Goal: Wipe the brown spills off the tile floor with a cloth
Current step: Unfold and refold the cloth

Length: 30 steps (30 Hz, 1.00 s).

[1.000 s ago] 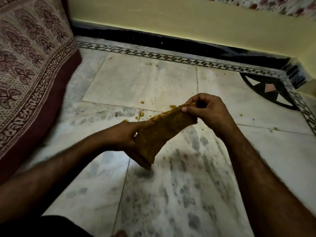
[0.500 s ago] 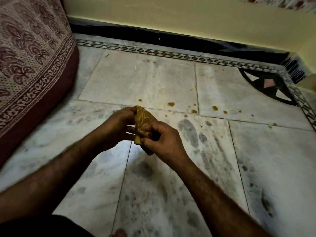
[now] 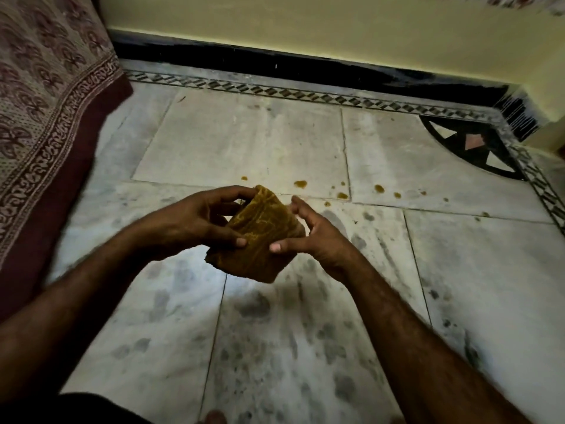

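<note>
A folded mustard-brown cloth [image 3: 263,237] is held above the marble tile floor [image 3: 244,148] between both hands. My left hand [image 3: 195,221] grips its left side, thumb on top. My right hand [image 3: 315,237] holds its right edge with the thumb pressing the cloth and the fingers spread. Beyond the hands, several small brown spills dot the tile in a rough row: one drop [image 3: 244,178] at the left, a larger drop [image 3: 300,183] in the middle, another drop [image 3: 379,188] to the right, with smaller specks around them.
A patterned maroon bed cover [image 3: 46,117] hangs at the left. A black skirting and yellow wall [image 3: 305,32] run along the back. A dark inlay [image 3: 470,145] marks the far right corner. Grey smudges cover the near tiles.
The cloth went from stretched out between the hands, to bunched small, to a flat folded pad held by both hands. The view shifted slightly and more spills show.
</note>
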Each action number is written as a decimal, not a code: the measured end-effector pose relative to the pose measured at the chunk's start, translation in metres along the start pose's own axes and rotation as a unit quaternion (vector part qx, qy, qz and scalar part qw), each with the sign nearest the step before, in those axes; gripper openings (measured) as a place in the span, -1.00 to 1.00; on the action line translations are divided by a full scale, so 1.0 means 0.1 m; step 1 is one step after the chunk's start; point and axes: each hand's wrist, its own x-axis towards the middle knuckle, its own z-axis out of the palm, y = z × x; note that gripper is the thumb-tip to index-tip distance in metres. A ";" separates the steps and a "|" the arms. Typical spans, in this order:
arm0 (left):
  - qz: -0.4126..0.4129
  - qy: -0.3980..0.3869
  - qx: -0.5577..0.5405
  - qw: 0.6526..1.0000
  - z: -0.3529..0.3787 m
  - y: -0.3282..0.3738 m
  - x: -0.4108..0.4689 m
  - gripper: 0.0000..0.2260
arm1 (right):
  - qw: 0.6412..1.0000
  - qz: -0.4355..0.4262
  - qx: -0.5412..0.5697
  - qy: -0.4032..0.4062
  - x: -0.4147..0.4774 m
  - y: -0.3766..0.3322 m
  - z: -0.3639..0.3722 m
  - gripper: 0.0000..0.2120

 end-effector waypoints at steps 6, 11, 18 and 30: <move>-0.060 0.043 -0.031 0.997 0.05 -0.57 0.00 -0.33 | 0.995 0.095 0.039 0.009 -0.01 0.32 -0.05 -0.65; -0.083 0.085 -0.101 0.988 0.20 -1.11 0.11 -0.32 | 0.989 0.138 0.019 0.046 0.16 0.44 -0.07 -0.63; -0.070 0.272 0.297 0.913 0.22 -1.80 0.31 -0.48 | 0.870 -0.005 -0.465 0.163 0.53 0.85 0.20 -0.65; -0.113 0.255 0.518 0.809 0.03 -2.41 0.40 -0.33 | 0.738 -0.211 -0.641 0.006 0.42 1.65 0.78 -0.35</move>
